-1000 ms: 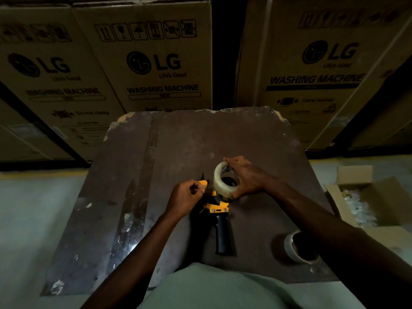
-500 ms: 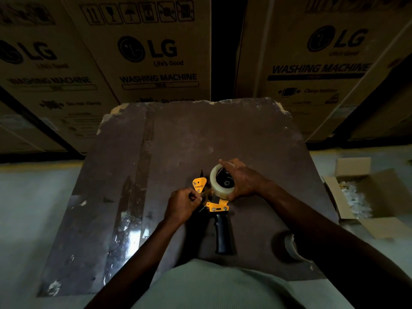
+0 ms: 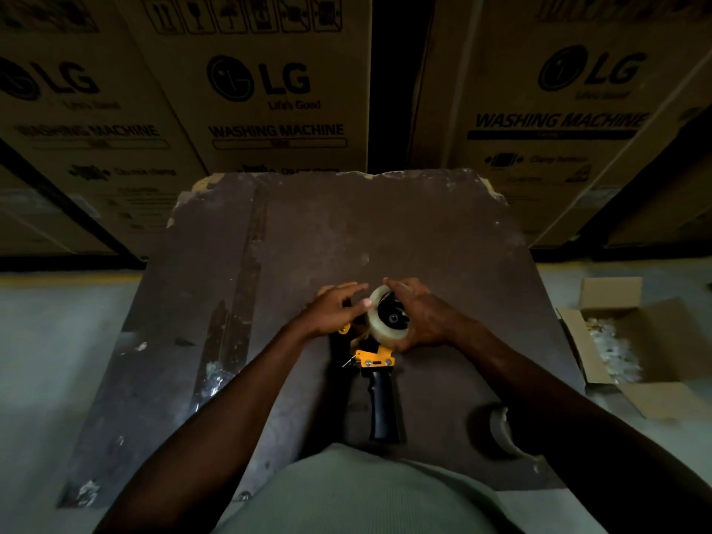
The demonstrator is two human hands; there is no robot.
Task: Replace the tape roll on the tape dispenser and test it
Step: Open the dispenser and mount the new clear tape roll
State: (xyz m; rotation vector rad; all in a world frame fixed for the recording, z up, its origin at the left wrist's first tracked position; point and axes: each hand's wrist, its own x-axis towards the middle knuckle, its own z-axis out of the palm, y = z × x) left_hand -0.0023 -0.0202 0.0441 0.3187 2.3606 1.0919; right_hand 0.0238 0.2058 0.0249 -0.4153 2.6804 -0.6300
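A yellow and black tape dispenser (image 3: 375,358) lies on the dark board (image 3: 424,233), its black handle (image 3: 382,408) pointing toward me. A clear tape roll (image 3: 385,333) sits on the dispenser's hub. My right hand (image 3: 427,321) cups the roll from the right side. My left hand (image 3: 333,312) rests over the dispenser's yellow front part, fingers spread and reaching to the roll's left edge. A second roll or empty core (image 3: 501,429) lies on the board at the right, partly hidden behind my right forearm.
Large cardboard washing machine boxes (image 3: 269,90) stand close behind the board. An open small carton (image 3: 624,341) with pale filling sits on the floor to the right. Strips of old tape (image 3: 231,321) shine on the board's left side.
My left hand has moved up from the dispenser's side onto its yellow front flap, covering it, with fingers now extended toward the roll. My right hand stays on the roll.
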